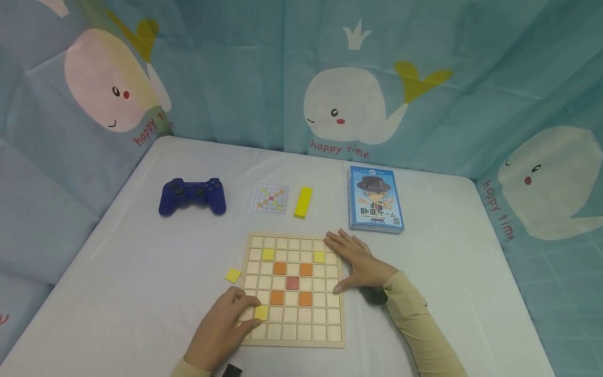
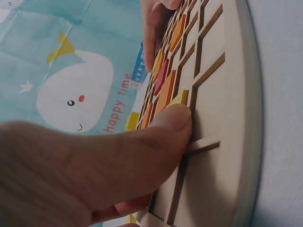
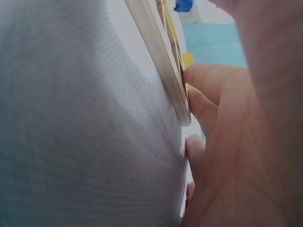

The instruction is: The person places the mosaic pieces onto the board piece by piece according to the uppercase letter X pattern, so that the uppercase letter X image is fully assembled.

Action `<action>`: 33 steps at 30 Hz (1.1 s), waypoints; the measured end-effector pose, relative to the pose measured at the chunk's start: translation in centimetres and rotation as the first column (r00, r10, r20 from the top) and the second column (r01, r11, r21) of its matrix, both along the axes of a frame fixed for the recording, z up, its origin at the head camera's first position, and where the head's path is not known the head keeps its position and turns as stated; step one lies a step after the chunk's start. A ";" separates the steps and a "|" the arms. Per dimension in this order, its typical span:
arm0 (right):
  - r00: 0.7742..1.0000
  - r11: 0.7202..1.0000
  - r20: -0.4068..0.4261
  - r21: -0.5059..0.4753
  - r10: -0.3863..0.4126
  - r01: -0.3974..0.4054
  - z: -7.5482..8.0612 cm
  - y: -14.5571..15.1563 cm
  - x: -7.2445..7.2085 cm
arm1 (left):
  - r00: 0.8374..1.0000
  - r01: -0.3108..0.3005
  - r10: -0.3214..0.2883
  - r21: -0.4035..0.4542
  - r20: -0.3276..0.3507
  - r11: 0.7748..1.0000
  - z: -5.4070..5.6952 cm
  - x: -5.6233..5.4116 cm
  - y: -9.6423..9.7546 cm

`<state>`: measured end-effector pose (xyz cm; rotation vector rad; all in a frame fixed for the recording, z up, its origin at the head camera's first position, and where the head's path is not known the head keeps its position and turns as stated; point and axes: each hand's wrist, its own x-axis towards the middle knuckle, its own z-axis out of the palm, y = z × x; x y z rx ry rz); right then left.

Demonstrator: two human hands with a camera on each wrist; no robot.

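A wooden grid board (image 1: 326, 344) lies flat on the table, holding one red tile (image 1: 292, 283), several orange tiles (image 1: 280, 268) and some yellow ones. At its lower left, my left hand (image 1: 221, 324) pinches a yellow tile (image 1: 261, 313) between thumb and index finger, over a grid square. The left wrist view shows the thumb tip against that yellow tile (image 2: 182, 97). My right hand (image 1: 360, 264) rests on the board's upper right edge, fingers spread, the thumb lower on the same side. Just off the board's left edge lies a loose yellow tile (image 1: 233, 275).
Behind the board are a patterned grid card (image 1: 270, 199) and a yellow stack of tiles (image 1: 303, 202). A blue game controller (image 1: 192, 197) sits back left, a blue game box (image 1: 375, 199) back right. Whale-print curtains (image 1: 254, 78) border the table.
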<state>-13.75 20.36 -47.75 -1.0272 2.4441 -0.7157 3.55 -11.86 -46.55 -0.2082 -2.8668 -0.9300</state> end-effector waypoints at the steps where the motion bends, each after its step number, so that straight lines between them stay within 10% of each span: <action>1: 1.000 1.000 -0.002 0.000 -0.001 0.001 0.0 0.0 0.0 | 1.000 0.003 -0.003 -0.001 -0.005 1.000 0.0 0.0 0.0; 14: 1.000 1.000 -0.006 0.002 -0.004 0.004 0.3 0.1 0.0 | 0.998 0.011 -0.011 -0.008 0.054 1.000 0.2 -0.6 -0.6; 24: 1.000 1.000 -0.005 -0.012 0.005 -0.005 0.3 0.1 0.1 | 0.993 -0.114 0.112 -0.090 -0.033 0.989 0.4 -3.0 -4.7; 33: 1.000 1.000 -0.002 -0.010 0.012 -0.013 0.3 0.0 0.1 | 0.995 -0.094 0.095 -0.062 0.027 0.994 -0.2 -4.1 -6.4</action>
